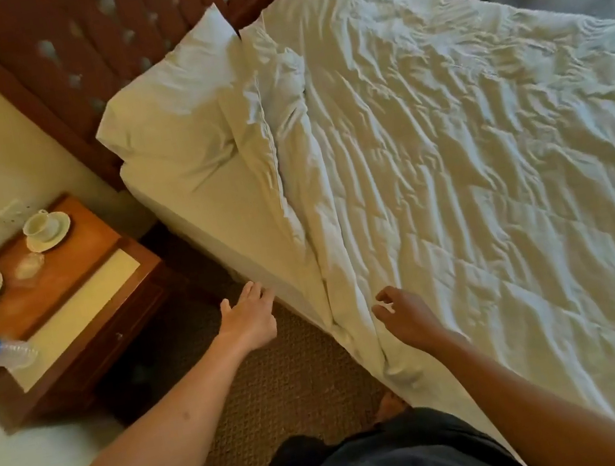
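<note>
Two-handed, reaching toward near duvet (451,174) edge: extending left hand (249,319) straight-fingered beside mattress (208,213), hovering right hand (406,312) loosely curled, both empty.

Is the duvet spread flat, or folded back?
Spread, though wrinkled: the duvet covers most of the mattress, with its edge bunched near the pillow, leaving that corner bare.

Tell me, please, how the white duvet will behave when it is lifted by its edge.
Probably floppy: the duvet lies in many soft wrinkles, and its edge droops over the side of the mattress. Likely light yet bulky, as it looks quilted and puffy.
</note>
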`<state>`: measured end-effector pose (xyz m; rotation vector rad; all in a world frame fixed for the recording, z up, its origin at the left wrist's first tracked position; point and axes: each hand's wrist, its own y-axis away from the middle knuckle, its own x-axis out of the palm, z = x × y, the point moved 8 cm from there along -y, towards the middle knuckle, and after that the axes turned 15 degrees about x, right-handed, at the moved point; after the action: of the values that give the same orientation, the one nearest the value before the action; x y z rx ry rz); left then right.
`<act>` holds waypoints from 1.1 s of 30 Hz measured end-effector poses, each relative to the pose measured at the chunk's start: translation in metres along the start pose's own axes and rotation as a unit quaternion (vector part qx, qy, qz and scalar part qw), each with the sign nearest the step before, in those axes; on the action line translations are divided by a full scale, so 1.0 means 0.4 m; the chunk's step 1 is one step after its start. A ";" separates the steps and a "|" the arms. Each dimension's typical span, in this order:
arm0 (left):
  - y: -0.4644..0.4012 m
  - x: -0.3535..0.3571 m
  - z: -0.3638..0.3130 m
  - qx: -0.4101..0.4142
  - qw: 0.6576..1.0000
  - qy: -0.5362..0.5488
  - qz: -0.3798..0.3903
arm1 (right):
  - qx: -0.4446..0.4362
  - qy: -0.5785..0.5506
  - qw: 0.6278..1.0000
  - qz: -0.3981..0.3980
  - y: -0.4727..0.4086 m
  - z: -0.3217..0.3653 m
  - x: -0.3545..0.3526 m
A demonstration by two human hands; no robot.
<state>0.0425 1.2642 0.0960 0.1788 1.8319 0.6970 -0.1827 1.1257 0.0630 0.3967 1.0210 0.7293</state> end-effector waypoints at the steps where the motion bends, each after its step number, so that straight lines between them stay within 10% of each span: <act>1: -0.015 -0.011 0.018 -0.001 1.000 0.006 0.007 | -0.001 0.009 1.000 0.005 -0.020 0.025 0.000; 18: -0.430 -0.353 0.472 0.183 0.971 -0.137 0.065 | 0.147 -0.134 0.975 -0.099 -0.291 0.458 0.111; 33: -0.871 -0.357 0.485 0.251 0.939 -0.207 0.107 | 0.200 -0.166 0.960 -0.100 -0.657 0.503 0.141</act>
<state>0.3442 0.9894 -0.0175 0.8115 1.5566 0.2881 0.1065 0.9872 -0.0367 0.7296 0.8691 0.2558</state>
